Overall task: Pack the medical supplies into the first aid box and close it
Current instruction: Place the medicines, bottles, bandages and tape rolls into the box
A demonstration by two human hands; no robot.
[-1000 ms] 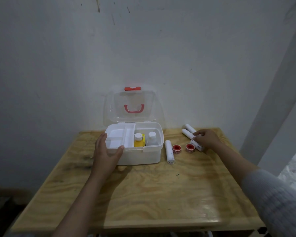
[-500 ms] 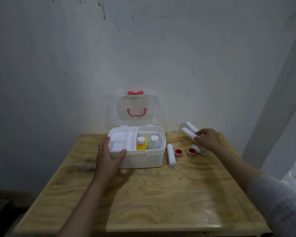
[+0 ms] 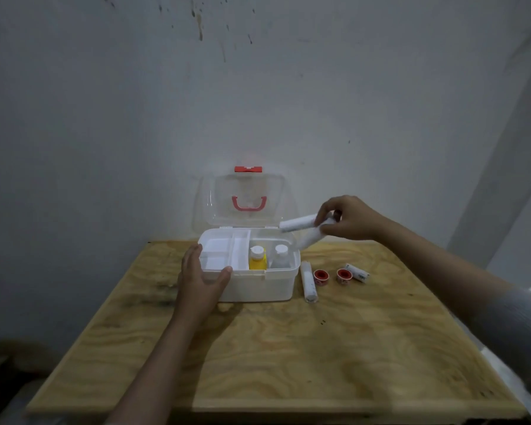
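Observation:
The white first aid box (image 3: 258, 286) stands open on the wooden table (image 3: 288, 348), its clear lid (image 3: 246, 197) upright against the wall. Inside, a yellow bottle (image 3: 257, 259) and a clear bottle (image 3: 280, 256) stand at the right; a white divided tray (image 3: 218, 250) fills the left. My left hand (image 3: 201, 280) grips the box's front left corner. My right hand (image 3: 347, 217) holds two white bandage rolls (image 3: 301, 228) in the air above the box's right rear corner. To the right of the box lie a long bandage roll (image 3: 309, 282), two red tape rolls (image 3: 321, 276) (image 3: 344, 275) and a short bandage roll (image 3: 356, 272).
The table backs onto a plain white wall. A pale pillar (image 3: 503, 179) rises at the right. The table's front edge (image 3: 273, 409) is close to me, with dark floor to the left.
My right hand lifted two bandage rolls off the table and carried them left and up, over the box's right rear corner. My left hand stayed on the box.

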